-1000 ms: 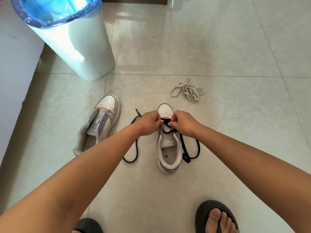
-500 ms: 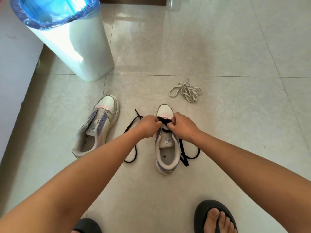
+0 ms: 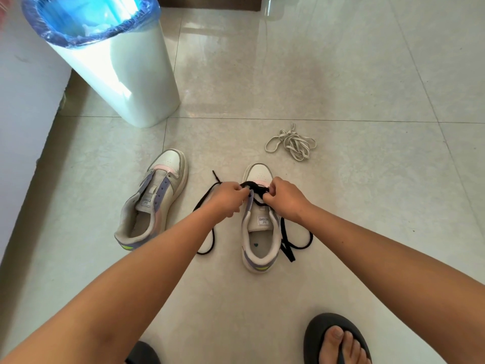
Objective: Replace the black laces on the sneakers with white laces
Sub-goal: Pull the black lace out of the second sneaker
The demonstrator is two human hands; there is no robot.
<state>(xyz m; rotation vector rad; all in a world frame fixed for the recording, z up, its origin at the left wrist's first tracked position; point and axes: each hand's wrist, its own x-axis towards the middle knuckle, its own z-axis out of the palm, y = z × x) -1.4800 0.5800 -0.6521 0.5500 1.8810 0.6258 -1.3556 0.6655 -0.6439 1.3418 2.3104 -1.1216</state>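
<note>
Head view, looking down at a tiled floor. Two sneakers on it. The right sneaker sits just below frame centre, toe pointing to 12 o'clock, heel toward the person. The black lace is only partly threaded: a short stretch crosses the eyelets near the toe, the rest lies loose on the floor, one long loop trailing at 9 o'clock of the shoe under the left forearm, another loop and a flat end at 4 o'clock of the shoe.

Left hand has fingers curled, pinching the black lace at the shoe's left eyelet row. Right hand is also curled, pinching the same lace on the shoe's right side, near the toe end of the tongue. Both hands touch the shoe's upper; fingertips nearly meet over the lace.

The left sneaker lies at 9 o'clock of the laced one, well apart, toe angled toward 1 o'clock, no lace visible in it, tongue label showing.

The white laces lie in a loose bundle on the floor at 1 o'clock of the right sneaker, apart from both hands.

A white bin with a blue liner stands at 10 o'clock of the frame, beside a white wall. A foot in a dark flip-flop shows at 5 o'clock; the edge of another dark sandal at 6 o'clock.
</note>
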